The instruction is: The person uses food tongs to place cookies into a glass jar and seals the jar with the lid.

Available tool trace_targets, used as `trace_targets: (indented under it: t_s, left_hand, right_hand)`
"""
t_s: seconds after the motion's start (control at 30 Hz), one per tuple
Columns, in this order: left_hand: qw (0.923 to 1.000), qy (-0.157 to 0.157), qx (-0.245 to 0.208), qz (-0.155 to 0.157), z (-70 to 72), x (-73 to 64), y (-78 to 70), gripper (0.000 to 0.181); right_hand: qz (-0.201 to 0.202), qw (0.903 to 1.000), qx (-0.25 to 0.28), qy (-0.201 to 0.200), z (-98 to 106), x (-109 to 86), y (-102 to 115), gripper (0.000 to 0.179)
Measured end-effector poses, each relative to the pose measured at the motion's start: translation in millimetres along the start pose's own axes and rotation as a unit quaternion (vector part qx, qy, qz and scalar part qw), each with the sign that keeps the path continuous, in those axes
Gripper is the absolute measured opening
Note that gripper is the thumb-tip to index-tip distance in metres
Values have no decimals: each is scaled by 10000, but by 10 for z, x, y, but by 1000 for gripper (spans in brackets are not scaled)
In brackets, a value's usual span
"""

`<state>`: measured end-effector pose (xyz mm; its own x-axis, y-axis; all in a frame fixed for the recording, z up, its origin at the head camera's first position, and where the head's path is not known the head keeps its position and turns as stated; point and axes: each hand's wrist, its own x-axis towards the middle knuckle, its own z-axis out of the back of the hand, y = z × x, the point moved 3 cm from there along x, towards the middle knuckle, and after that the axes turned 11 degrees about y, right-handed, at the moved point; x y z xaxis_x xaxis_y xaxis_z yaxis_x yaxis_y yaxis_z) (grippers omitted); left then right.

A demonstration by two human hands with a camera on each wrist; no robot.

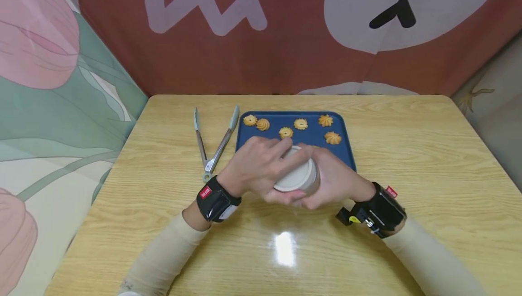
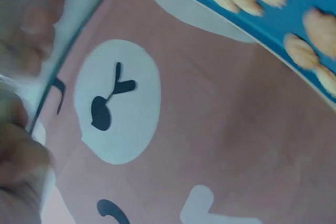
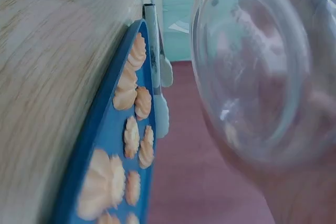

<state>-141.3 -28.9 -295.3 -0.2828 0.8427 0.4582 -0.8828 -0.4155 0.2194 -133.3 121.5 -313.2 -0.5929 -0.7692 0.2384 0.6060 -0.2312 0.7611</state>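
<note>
A clear jar (image 3: 247, 82) with a white lid (image 1: 299, 178) is held up between my two hands, over the near side of the tray. My right hand (image 1: 336, 176) grips the jar's side, and the right wrist view shows its transparent base tilted toward the camera. My left hand (image 1: 257, 164) has its fingers curled over the lid's edge. Piped butter cookies (image 1: 333, 138) lie on the blue tray (image 1: 350, 155) just beyond the hands, which hide its near part. In the left wrist view, blurred fingers (image 2: 23, 166) show at the left edge.
Metal tongs (image 1: 210, 164) with pale blue-green tips lie spread on the wooden table (image 1: 408, 151), left of the tray. A printed cloth backdrop (image 1: 285, 60) stands behind the table's far edge, and a floral one (image 1: 53, 119) hangs at the left.
</note>
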Motion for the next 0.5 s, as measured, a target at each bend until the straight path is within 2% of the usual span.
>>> trace_targets:
  t_s: [0.2, 0.3, 0.33, 0.4, 0.5]
  left_hand:
    - [9963, 205, 5, 836, 7, 51, 24, 71]
    - [9939, 403, -216, 1001, 44, 64, 37, 72]
    - [9936, 488, -330, 968, 69, 73, 40, 74]
    - [9944, 499, -662, 659, 140, 87, 29, 75]
    - [9962, 189, -823, -196, 264, 137, -52, 73]
  right_hand:
    - [-471, 9942, -652, -708, 9, -42, -162, 91]
    - [-518, 9907, -974, -801, 51, -47, -148, 95]
    - [-505, 9907, -1035, -729, 80, -43, -126, 96]
    - [-439, 9939, -932, -403, 142, -41, -44, 93]
    - [-217, 9988, -386, 231, 229, -70, 126, 88]
